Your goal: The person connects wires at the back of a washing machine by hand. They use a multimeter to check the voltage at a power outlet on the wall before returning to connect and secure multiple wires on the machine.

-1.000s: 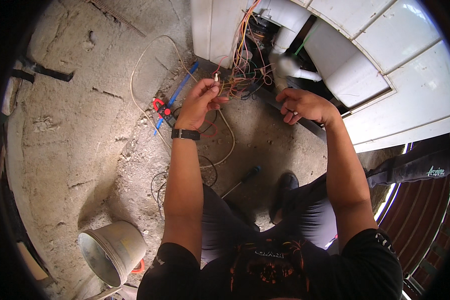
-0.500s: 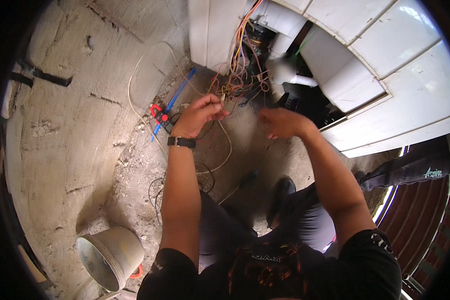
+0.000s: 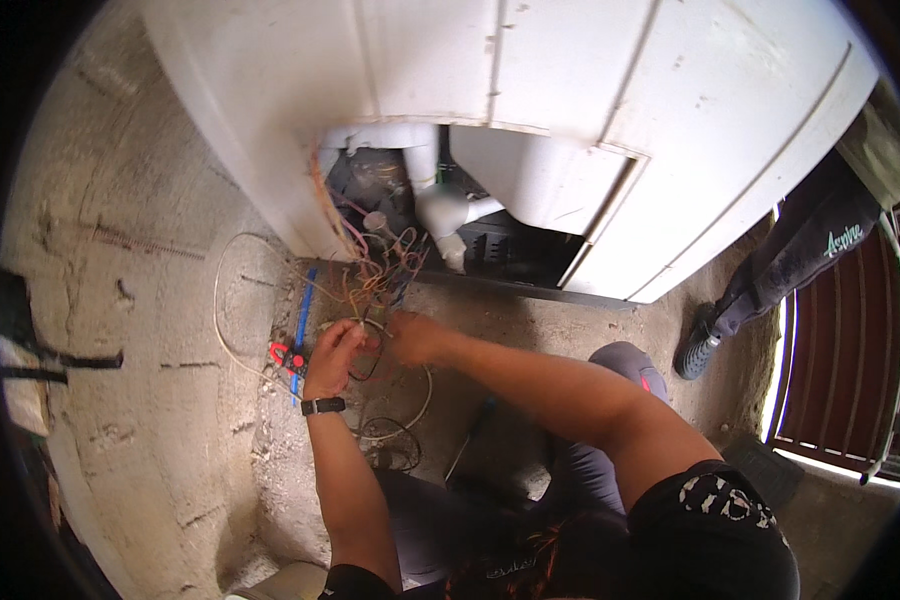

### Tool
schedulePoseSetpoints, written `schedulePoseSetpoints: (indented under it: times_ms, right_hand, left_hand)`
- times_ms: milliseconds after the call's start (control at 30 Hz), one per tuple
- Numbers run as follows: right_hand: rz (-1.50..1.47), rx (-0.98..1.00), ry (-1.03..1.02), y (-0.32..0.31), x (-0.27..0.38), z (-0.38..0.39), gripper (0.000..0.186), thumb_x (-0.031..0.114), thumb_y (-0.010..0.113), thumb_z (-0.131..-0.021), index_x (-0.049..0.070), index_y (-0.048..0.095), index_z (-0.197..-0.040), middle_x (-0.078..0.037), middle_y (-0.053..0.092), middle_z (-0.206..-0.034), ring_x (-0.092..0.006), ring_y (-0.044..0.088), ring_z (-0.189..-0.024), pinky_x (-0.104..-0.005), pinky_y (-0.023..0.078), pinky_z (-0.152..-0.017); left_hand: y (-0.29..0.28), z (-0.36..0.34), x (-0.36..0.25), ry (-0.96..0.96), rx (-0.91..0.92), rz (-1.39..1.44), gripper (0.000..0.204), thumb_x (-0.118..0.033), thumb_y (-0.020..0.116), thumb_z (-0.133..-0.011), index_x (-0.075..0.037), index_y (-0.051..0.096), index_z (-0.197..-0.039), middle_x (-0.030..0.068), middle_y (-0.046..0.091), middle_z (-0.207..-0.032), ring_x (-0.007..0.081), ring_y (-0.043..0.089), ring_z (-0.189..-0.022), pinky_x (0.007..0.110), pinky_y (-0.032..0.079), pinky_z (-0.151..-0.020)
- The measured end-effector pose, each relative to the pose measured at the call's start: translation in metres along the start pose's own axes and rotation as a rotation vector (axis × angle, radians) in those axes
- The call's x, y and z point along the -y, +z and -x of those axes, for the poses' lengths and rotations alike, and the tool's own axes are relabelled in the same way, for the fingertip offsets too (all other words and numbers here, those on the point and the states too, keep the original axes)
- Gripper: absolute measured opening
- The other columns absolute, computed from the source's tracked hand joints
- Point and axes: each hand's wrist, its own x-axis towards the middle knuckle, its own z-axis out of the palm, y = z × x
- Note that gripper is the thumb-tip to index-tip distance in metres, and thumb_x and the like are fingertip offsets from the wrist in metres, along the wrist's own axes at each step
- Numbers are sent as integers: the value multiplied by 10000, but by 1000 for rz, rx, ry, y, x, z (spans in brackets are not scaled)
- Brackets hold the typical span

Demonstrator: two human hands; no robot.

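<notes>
The left hand [image 3: 336,358] has its thumb and fingers bent toward each other at the lower end of a tangle of wires [image 3: 373,278]; what it pinches, if anything, is too small to tell. The right hand [image 3: 416,339] is just beside it, fingers curled in, and whether it holds a wire cannot be told. A black watch [image 3: 322,405] circles the left wrist.

The wires, mostly orange and reddish, hang out of an opening in a large white cabinet [image 3: 560,75], with a white pipe [image 3: 422,165] inside. Left of the hands, a red and black meter [image 3: 289,358] lies beside a blue strip [image 3: 304,318] on the floor [image 3: 185,400], near a looped pale cable [image 3: 219,325]. Farther right, another person's leg [image 3: 765,275] stands beside the cabinet.
</notes>
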Motion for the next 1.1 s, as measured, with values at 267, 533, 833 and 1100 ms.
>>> schedulePoseSetpoints:
  times_ms: [267, 533, 833, 1100]
  right_hand:
    - [-113, 141, 13, -22, -7, 13, 504, 337, 617, -916, -106, 601, -1156, -351, 595, -1246, -416, 602, -1212, -480, 519, -933]
    - [-294, 14, 0, -30, -9, 16, 680, 371, 607, -937, -162, 454, -1331, -393, 472, -1371, -482, 543, -1259, -472, 479, -1026]
    - [-310, -105, -12, -10, -25, -9, 631, 276, 694, -857, -187, 501, -1239, -313, 649, -1124, -386, 694, -955, -442, 555, -840]
    - [-602, 201, 37, -49, 5, 14, 408, 136, 572, -926, -78, 513, -1268, -201, 666, -1069, -271, 736, -798, -351, 628, -649]
  left_hand:
    - [-12, -10, 18, -106, 94, -274, 158, -165, 666, -962, -55, 588, -879, 15, 610, -881, 158, 635, -887, 322, 526, -768]
    - [-24, -28, 36, -56, 50, -140, 133, -165, 665, -961, -48, 612, -927, 15, 625, -882, 121, 600, -850, 279, 476, -776]
    - [14, -31, 26, 4, -99, -11, 158, -213, 646, -1008, -61, 612, -1035, -15, 572, -906, 136, 548, -835, 324, 462, -776]
    - [-18, -2, 9, 45, -49, 267, 199, -170, 631, -1003, -50, 612, -1161, 42, 633, -1028, 196, 633, -936, 427, 548, -810]
